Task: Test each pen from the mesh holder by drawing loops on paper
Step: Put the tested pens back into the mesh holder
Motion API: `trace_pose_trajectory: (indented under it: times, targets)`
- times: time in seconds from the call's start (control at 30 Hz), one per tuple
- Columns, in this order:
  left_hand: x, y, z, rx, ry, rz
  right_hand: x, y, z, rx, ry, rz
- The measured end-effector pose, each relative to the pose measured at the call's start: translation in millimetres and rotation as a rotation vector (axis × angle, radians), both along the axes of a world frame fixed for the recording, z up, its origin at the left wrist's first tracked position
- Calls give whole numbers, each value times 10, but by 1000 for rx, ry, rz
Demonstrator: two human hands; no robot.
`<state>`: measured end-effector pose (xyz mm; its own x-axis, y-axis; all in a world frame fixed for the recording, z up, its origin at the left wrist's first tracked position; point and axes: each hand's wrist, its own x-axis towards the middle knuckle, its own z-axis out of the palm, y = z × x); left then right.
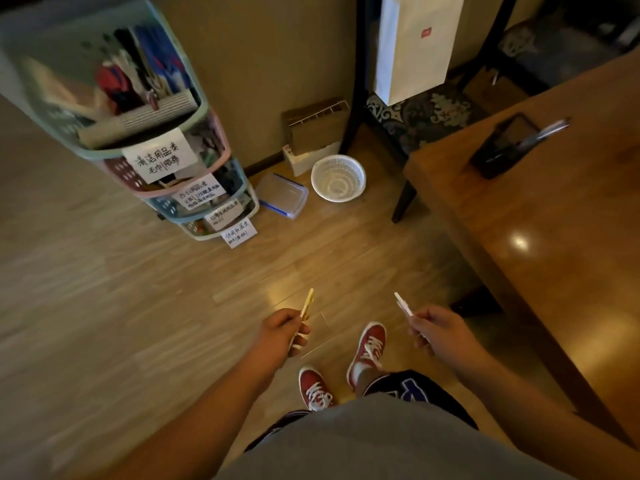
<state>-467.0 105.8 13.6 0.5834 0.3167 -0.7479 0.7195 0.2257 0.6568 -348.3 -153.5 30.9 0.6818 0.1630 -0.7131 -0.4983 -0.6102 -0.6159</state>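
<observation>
Pens: left fingers [300, 320] pinch yellow pen [307, 306]; right fingers [417, 320] pinch white pen [403, 304].

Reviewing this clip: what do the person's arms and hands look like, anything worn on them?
Both forearms are bare, with no sleeves in view. The left hand and right hand carry no gloves, and no watch, ring or band is visible.

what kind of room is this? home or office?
Probably a home or a small informal office; hard to say which. Cues: a wooden table with a dark mesh pen holder, a stacked plastic storage rack bearing handwritten labels, and wood-look flooring with a white basket by the wall.
</observation>
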Motion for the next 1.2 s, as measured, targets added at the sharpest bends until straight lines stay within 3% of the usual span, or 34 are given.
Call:
trace_pose_trajectory:
  times: [0.4,0.6,0.87,0.97,1.2]
  targets:
    - [1977,348,163,69,-34,-127,1431,-101,-218,-36,16,-122]
    - [2575,591,173,121,28,-104,2343,233,-184,28,-29,-74]
    - [3627,939,61,132,50,-265,3269,829,-33,91,-128,-153]
    - [4201,1018,20,94,-16,-370,3523,974,39,125,-116,-264]
    - [5506,864,124,-49,-216,-912,3845,1037,372,216,-132,-600]
